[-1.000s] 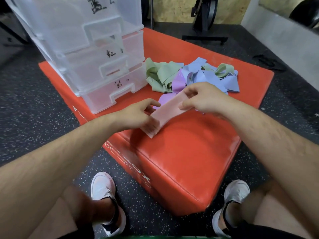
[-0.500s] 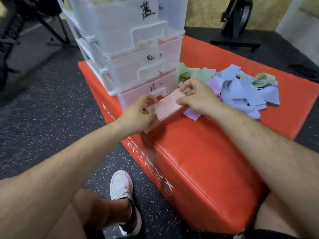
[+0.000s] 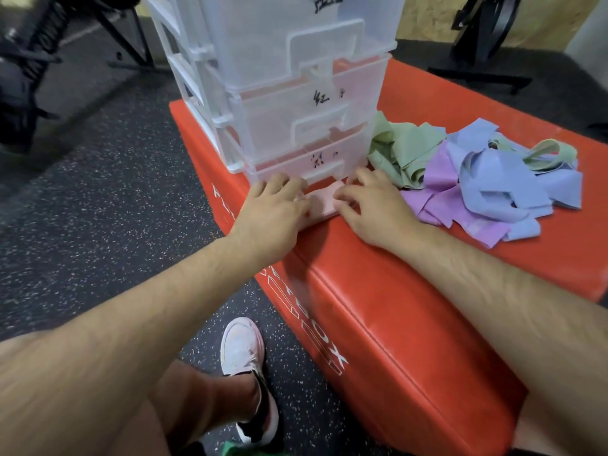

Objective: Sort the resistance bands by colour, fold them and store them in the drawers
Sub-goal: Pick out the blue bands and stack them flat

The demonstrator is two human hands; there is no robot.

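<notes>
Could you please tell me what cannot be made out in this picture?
Head view:
- Pink band: ends covered by the left hand and right hand; pinching or pressing, unclear.
- Top drawer label: cut off by the upper edge.
- Bottom drawer label: blurred, unreadable.
- Band pile: lower bands hidden by upper ones.

The pink band (image 3: 324,201) lies folded into a short flat strip just before the shut bottom drawer (image 3: 306,159) of my clear three-drawer unit (image 3: 279,44). To my right, green bands (image 3: 404,149), purple bands (image 3: 441,172) and blue bands (image 3: 493,182) lie heaped, unfolded.
</notes>
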